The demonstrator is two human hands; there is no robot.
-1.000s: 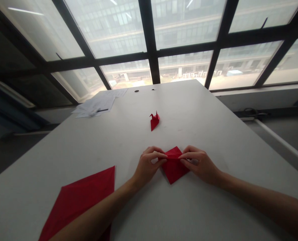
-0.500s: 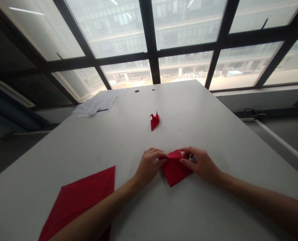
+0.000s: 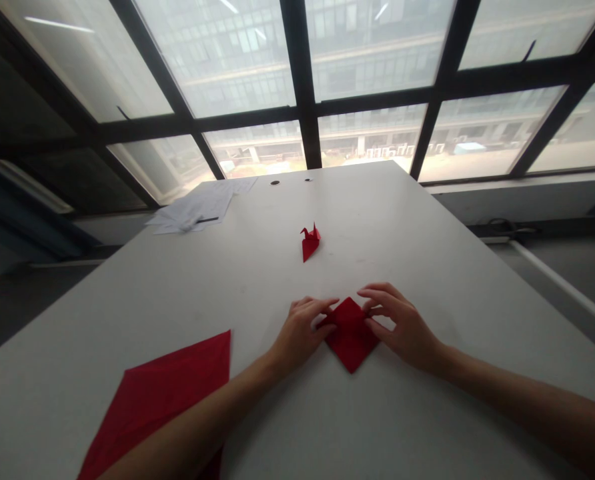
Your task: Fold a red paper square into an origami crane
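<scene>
A folded red paper [image 3: 351, 339] lies flat on the white table [image 3: 427, 253] as a small diamond between my hands. My left hand [image 3: 301, 331] rests on its left corner, fingers close together and pressing the edge down, thumb against the paper. My right hand [image 3: 401, 327] sits at the paper's right edge with its fingers apart and loosely curved; the thumb and fingertips just touch the paper. A finished red paper crane [image 3: 309, 241] stands farther back, near the middle of the table.
A large flat red paper sheet [image 3: 162, 393] lies at the near left, partly under my left forearm. White papers with a dark pen [image 3: 197, 208] sit at the far left corner. Big windows with dark frames stand behind the table.
The raised top flap has been folded down, so the paper now lies flat as a diamond. My right hand has loosened its pinch and spread its fingers. My left hand stays on the left corner.
</scene>
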